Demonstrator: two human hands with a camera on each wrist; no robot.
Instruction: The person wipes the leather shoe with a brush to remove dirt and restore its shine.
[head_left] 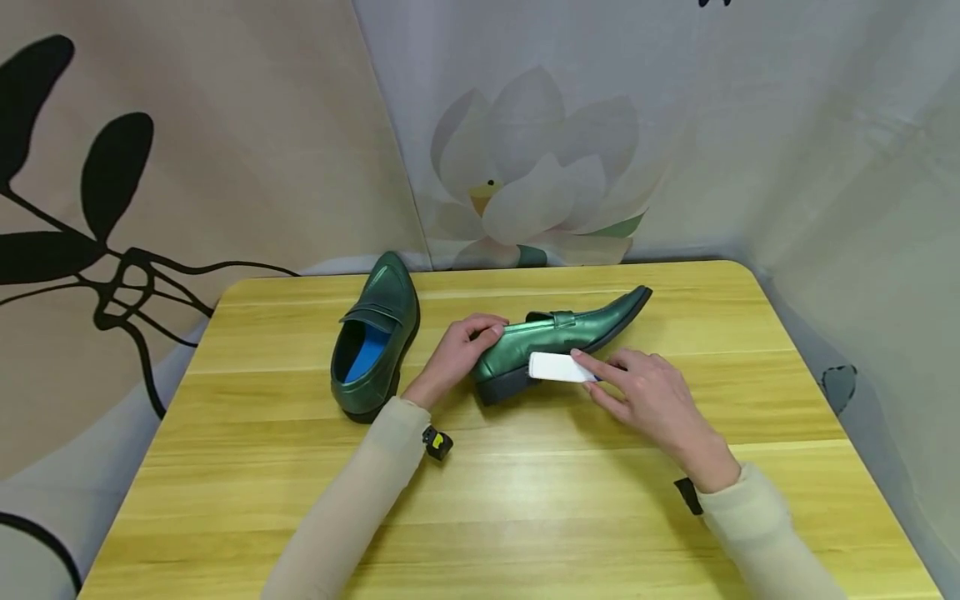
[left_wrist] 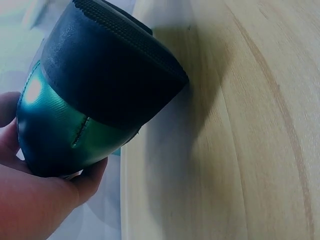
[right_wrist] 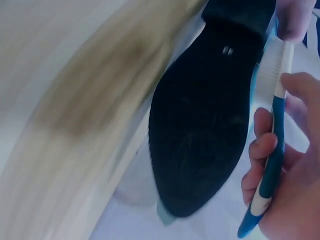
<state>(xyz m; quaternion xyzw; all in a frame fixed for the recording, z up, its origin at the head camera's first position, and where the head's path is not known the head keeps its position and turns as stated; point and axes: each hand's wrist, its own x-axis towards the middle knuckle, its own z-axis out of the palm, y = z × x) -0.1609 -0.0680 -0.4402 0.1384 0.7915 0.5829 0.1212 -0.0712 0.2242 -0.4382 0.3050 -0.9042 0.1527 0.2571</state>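
My left hand (head_left: 459,353) grips a shiny green loafer (head_left: 528,340) at the back of its opening, thumb along the rim. The loafer is tipped on its side, toe to the right and dark sole partly turned toward me. In the left wrist view its black heel block (left_wrist: 110,70) is up close. My right hand (head_left: 651,395) holds a brush (head_left: 558,367) with a white head and blue-and-white handle, one finger stretched along the head. From the right wrist, the brush's pale bristles (right_wrist: 269,62) face the loafer's side near the heel, and the black sole (right_wrist: 200,120) shows.
A matching green loafer (head_left: 369,350) with a blue insole stands upright on the wooden table (head_left: 480,517), left of my left hand. Behind the table's back edge hangs a pale printed curtain (head_left: 540,167). Small black devices are strapped at both wrists.
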